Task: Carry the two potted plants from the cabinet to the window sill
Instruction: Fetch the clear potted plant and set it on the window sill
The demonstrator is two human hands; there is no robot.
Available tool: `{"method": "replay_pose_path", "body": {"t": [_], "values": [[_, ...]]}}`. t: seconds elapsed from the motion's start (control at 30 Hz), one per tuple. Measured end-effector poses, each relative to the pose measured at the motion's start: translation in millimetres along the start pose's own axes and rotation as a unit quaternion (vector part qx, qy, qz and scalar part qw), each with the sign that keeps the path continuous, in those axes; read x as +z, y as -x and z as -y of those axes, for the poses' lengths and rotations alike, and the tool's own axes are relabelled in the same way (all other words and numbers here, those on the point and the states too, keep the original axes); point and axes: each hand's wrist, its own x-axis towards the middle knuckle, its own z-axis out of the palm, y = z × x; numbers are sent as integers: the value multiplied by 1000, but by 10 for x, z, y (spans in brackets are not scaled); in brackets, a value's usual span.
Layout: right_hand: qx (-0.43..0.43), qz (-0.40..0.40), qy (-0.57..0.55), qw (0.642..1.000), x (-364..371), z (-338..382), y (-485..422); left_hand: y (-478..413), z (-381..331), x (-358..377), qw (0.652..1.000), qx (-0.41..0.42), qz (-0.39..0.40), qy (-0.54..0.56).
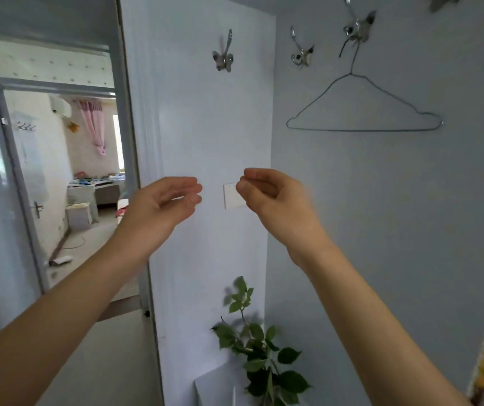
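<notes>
Left hand [166,205] and right hand [267,197] mid-frame, loosely cupped, empty, probably readying for plant [261,350] bottom centre.

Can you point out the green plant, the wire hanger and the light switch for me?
green plant [260,351]: head view, on the leaves at mid-stem.
wire hanger [363,130]: head view, on its bottom bar.
light switch [230,199]: head view, on its white plate, left of the right hand.

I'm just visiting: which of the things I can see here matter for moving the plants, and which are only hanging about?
For the job:
leafy plant
white cabinet top under it
left hand, empty
right hand, empty

Just there:
wire hanger
butterfly wall hooks
light switch
open doorway
</notes>
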Motion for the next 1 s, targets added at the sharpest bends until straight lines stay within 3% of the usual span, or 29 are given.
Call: {"method": "replay_pose_path", "body": {"t": [0.37,0.67,1.0], "values": [[14,-141,122,982,358,-262,-382,-920,705,72,982,10,149,113],[32,-207,229,951,387,-352,-580,-1380,970,485,957,2,226,180],[61,-254,227,938,-53,-801,-863,-1640,1313,1185,945,-5,275,175]]}}
